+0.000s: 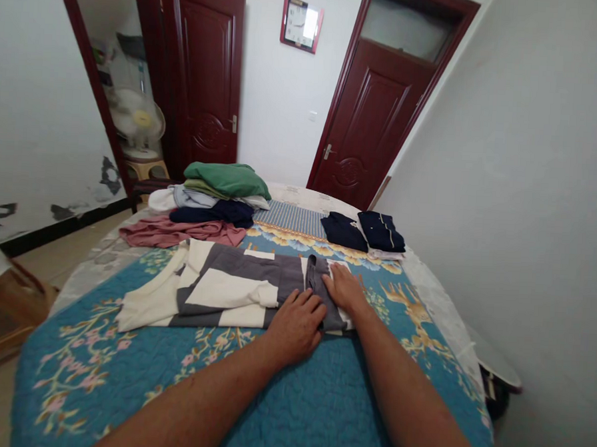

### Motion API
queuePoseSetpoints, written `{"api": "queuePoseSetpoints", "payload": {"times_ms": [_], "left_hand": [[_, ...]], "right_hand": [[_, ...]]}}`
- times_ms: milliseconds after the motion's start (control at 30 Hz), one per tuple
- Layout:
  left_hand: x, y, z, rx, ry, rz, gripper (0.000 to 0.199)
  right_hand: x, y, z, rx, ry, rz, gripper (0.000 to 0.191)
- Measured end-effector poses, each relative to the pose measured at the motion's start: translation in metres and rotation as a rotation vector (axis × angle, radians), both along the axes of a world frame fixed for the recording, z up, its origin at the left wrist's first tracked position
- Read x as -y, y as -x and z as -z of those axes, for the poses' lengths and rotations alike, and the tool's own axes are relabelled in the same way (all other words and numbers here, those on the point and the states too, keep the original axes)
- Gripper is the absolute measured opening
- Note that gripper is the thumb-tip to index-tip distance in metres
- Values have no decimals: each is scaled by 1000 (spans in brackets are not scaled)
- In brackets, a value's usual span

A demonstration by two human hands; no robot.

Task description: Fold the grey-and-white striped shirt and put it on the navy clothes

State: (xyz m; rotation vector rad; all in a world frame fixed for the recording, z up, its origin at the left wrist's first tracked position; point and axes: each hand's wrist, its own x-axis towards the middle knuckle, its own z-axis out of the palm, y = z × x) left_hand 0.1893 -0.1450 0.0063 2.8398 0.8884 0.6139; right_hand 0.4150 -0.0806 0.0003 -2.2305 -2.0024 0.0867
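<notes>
Two hands [297, 323] [346, 289] touch one grey-and-cream garment [235, 290].

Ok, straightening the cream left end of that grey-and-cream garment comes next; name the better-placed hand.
Probably the left hand: it is nearer the cream left end of the garment. The right hand lies farther away, on the folded grey end.

I count two bare hands [297, 322] [346, 287], one grey-and-cream checked garment [240, 284], two folded navy garments [345, 232] [381, 230] near the far-right corner of the floral teal quilt [309, 411], and two dark-red panelled doors [201, 71] [376, 121].
</notes>
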Motion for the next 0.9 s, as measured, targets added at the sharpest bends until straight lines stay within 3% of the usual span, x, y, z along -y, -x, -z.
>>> {"api": "queuePoseSetpoints", "payload": {"times_ms": [200, 400, 467, 600, 767, 900], "left_hand": [[-3, 1, -1, 3, -15, 25, 27], [-1, 1, -3, 46, -9, 6, 33], [-1, 0, -4, 80, 12, 4, 40], [-7, 0, -2, 149, 82, -22, 34], [-13, 1, 2, 207, 118, -28, 17], [-13, 1, 1, 209, 102, -23, 18]], "right_hand": [[-36, -17, -3, -53, 95, 79, 76], [-42, -25, 6, -70, -10, 66, 74], [-37, -21, 5, -51, -107, 94, 71], [-18, -11, 0, 8, -320, 188, 56], [20, -6, 0, 10, -241, 131, 52], [58, -7, 4, -11, -190, 129, 60]]}}
